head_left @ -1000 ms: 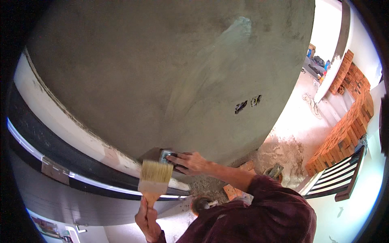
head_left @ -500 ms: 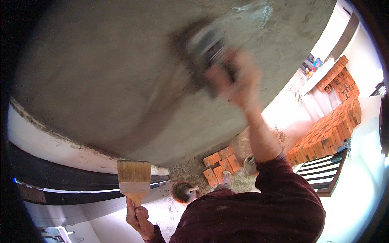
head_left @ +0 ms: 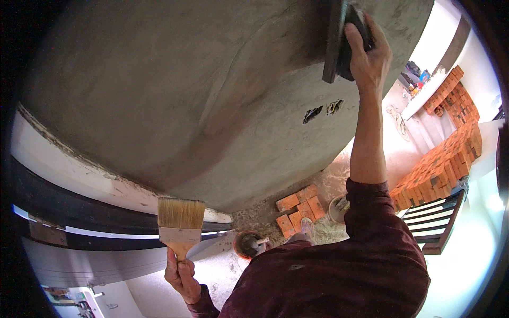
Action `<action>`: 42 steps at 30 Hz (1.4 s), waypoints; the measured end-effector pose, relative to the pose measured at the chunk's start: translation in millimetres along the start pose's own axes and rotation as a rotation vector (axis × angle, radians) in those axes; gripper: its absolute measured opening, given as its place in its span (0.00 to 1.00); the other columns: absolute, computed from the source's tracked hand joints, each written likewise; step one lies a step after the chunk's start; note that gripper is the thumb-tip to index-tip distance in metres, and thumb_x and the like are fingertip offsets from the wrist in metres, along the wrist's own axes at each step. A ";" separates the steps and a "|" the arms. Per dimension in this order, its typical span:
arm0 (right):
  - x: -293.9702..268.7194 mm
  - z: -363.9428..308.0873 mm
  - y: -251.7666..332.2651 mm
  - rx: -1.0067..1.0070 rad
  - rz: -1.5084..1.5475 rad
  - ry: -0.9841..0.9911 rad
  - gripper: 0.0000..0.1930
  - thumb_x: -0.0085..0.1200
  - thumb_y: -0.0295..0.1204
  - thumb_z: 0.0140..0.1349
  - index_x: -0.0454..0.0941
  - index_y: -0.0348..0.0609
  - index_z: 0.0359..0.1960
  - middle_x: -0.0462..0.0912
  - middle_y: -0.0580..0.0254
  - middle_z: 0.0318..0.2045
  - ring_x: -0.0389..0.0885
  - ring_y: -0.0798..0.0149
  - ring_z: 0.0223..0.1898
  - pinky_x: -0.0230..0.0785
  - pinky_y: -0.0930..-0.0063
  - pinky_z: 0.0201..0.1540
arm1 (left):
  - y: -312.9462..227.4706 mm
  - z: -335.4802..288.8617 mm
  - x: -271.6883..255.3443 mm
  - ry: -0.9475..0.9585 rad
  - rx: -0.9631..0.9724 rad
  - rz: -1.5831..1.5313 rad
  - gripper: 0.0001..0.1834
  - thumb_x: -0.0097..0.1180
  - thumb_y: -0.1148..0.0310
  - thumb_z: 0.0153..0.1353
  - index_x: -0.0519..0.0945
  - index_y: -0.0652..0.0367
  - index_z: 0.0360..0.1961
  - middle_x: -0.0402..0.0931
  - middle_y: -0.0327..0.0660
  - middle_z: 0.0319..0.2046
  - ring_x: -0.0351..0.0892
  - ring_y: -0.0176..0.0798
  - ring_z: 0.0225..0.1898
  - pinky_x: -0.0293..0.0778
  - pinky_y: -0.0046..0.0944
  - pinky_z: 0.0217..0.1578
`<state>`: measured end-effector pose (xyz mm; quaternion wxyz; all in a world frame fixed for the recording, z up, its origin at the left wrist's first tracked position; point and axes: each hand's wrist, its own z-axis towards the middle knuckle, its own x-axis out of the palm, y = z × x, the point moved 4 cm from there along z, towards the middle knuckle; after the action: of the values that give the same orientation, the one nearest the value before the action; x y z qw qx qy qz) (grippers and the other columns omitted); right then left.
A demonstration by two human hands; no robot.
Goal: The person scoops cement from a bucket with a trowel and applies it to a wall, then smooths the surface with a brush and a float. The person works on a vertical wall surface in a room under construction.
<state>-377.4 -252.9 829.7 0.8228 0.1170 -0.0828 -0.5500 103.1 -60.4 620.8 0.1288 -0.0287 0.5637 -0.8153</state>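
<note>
A plaster float (head_left: 333, 50) with a dark handle is in my right hand (head_left: 371, 61), fingers wrapped round the handle. It is held up at the top of the view against the grey plastered wall (head_left: 159, 95), partly cut off by the picture's edge. My left hand (head_left: 183, 278) grips the wooden handle of a wide flat brush (head_left: 181, 217), bristles up, near the wall's lower left border. Below and left of the float, two small openings (head_left: 313, 114) show in the plaster, one with wires in it.
Loose orange bricks (head_left: 301, 209) lie on the floor by my foot. An orange-rimmed bucket (head_left: 247, 245) and a pale bucket (head_left: 338, 209) flank them. A tall brick stack (head_left: 442, 164) stands at right, beside a dark slatted frame (head_left: 432, 222). Dark bands (head_left: 79, 206) run along the left.
My right hand has swept the float up and to the right across the wall, uncovering the two openings. The brush stays in my left hand, shifted only slightly in view.
</note>
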 end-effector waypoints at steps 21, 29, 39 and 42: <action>4.4 4.9 6.0 0.069 0.132 0.043 0.19 0.61 0.40 0.59 0.80 0.37 0.45 0.82 0.47 0.40 0.81 0.49 0.42 0.72 0.60 0.46 | -6.1 3.2 14.2 0.138 -0.016 0.073 0.25 0.44 0.77 0.61 0.72 0.69 0.61 0.69 0.30 0.25 0.60 0.22 0.22 0.55 0.24 0.21; 74.0 -270.7 157.0 -0.089 0.562 0.787 0.19 0.65 0.34 0.52 0.77 0.46 0.45 0.79 0.56 0.41 0.78 0.50 0.46 0.74 0.58 0.46 | -27.7 23.3 9.0 0.081 0.023 0.072 0.26 0.43 0.75 0.63 0.69 0.70 0.63 0.62 0.27 0.19 0.58 0.21 0.19 0.53 0.25 0.18; 21.6 8.2 45.8 0.103 0.209 -0.019 0.21 0.61 0.39 0.57 0.79 0.37 0.47 0.81 0.45 0.42 0.79 0.44 0.46 0.72 0.57 0.49 | -17.1 -6.7 7.2 0.049 0.002 -0.012 0.26 0.43 0.74 0.63 0.68 0.69 0.64 0.62 0.28 0.19 0.57 0.21 0.19 0.52 0.25 0.18; 67.1 -85.1 114.6 -0.050 0.159 0.320 0.26 0.65 0.39 0.52 0.77 0.45 0.53 0.79 0.53 0.48 0.78 0.51 0.50 0.75 0.61 0.49 | -19.3 -6.5 4.9 0.032 -0.015 -0.023 0.26 0.43 0.75 0.64 0.68 0.67 0.64 0.63 0.28 0.20 0.58 0.21 0.19 0.53 0.25 0.18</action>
<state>-227.8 -264.2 781.1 0.8690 0.1756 0.0540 -0.4595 93.7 -49.3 635.9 0.1100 -0.0229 0.5715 -0.8129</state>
